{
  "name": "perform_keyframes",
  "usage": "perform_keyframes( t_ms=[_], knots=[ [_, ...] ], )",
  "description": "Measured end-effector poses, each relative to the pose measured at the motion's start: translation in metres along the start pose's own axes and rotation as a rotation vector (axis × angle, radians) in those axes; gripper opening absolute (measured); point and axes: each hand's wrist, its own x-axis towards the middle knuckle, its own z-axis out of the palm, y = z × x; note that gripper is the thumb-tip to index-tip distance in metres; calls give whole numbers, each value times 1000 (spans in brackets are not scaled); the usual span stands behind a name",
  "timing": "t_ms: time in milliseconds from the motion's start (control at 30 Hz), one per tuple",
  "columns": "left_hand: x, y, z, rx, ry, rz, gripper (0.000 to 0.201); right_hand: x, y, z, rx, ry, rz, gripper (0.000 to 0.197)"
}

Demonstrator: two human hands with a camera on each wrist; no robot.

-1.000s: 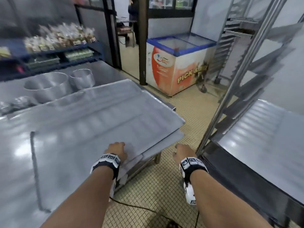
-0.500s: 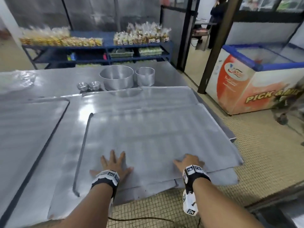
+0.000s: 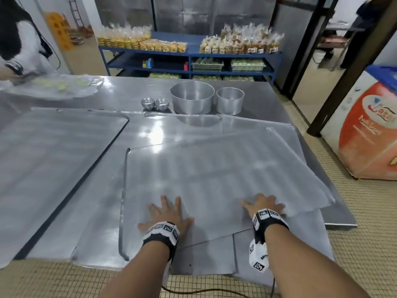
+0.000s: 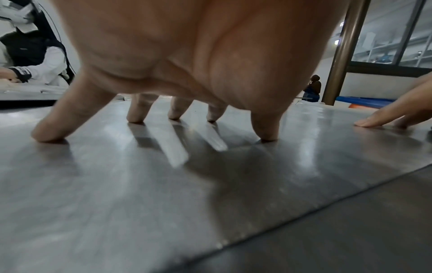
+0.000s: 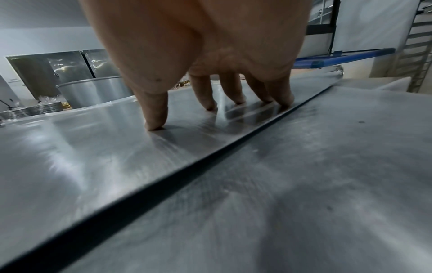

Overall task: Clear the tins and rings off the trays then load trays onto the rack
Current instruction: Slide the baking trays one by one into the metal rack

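Observation:
A large flat metal tray lies askew on top of other trays at the table's near right corner. My left hand presses on its near edge with fingers spread, fingertips planted on the metal. My right hand presses it near its right edge, fingertips down on the tray. Another tray lies at the left. A big round tin, a smaller tin and two stacks of small tart tins stand behind the trays.
A blue shelf unit with bagged goods stands behind the table. A chest freezer sits at the right across the tiled floor. Another person works over a plastic sheet at the table's far left.
My view swung left from the rack back to the table. The top tray came down and now lies flat, skewed on the stack. Both hands went from gripping its edge to pressing on it.

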Motion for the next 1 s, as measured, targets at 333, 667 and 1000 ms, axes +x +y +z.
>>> perform_keyframes(
  t_ms=[333, 667, 1000],
  knots=[
    [30, -68, -55, -97, 239, -137, 71, -11, -25, 16, 72, 9, 119, 69],
    [70, -134, -80, -499, 40, -184, 88, -88, -82, 55, 135, 2, 232, 67],
    [76, -161, -100, -326, -57, 90, 45, -158, -118, 77, 156, -52, 228, 39]
  ],
)
